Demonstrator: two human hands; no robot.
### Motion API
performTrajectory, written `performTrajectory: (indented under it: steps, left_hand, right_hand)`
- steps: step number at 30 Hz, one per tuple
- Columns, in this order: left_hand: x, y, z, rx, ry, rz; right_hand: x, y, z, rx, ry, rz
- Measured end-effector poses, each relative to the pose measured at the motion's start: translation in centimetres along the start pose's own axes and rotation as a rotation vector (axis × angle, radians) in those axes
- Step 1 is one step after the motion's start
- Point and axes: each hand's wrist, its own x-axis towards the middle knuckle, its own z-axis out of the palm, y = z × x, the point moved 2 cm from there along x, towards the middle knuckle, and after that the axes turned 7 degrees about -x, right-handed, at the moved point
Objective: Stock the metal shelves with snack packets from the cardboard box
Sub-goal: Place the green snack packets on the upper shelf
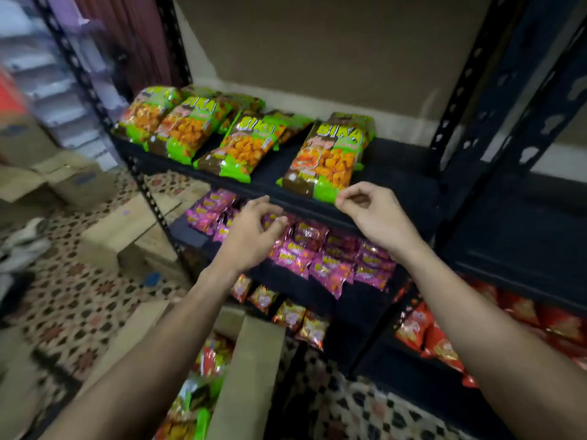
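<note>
Snack packets (327, 160) in green wrappers lie flat in a row on the top metal shelf (397, 173), toward 12 o'clock. At the rightmost one's near corner the right hand (371, 211) curls thumb and forefinger together against the wrapper; I cannot tell whether they pinch it. At its 9 o'clock the left hand (254, 233) hovers, fingers (254, 206) loosely curled and holding nothing, before pink packets (317, 258). At 6 o'clock stands the cardboard box (247, 376).

The left arm (143, 354) and right arm (476, 312) reach up from the lower corners toward mid-frame. The left hand (254, 231), at centre, is palm down, loosely curled, and holds nothing. The right hand (376, 214), slightly higher, curls its fingers (349, 193) toward the thumb; whether it grips anything is unclear.
</note>
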Motion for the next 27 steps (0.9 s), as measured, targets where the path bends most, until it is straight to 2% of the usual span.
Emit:
performTrajectory:
  steps: [8,12,16,21,27]
  left_hand:
    - [-15.6,-6.6,-0.1,-0.104,-0.142,-0.393]
    - [-22.0,-10.4,-1.2,-0.03,-0.189,-0.53]
    - [-27.4,-14.7,-2.8,-0.026,-0.215,-0.7]
    - [-30.8,-20.8,-5.1,0.021,-0.278,-0.814]
    - [-33.3,-30.1,-7.0,0.029,-0.337,-1.025]
  right_hand:
    - [-10.1,2.6,9.8,-0.085,-0.399,0.008]
    - [-13.6,3.5,15.3,-0.117,-0.557,0.003]
    - [-16.4,4.0,21.0,-0.149,-0.66,0.03]
    - [-18.2,5.3,28.4,-0.235,-0.779,0.103]
    - [-19.3,7.9,37.8,-0.321,-0.826,0.177]
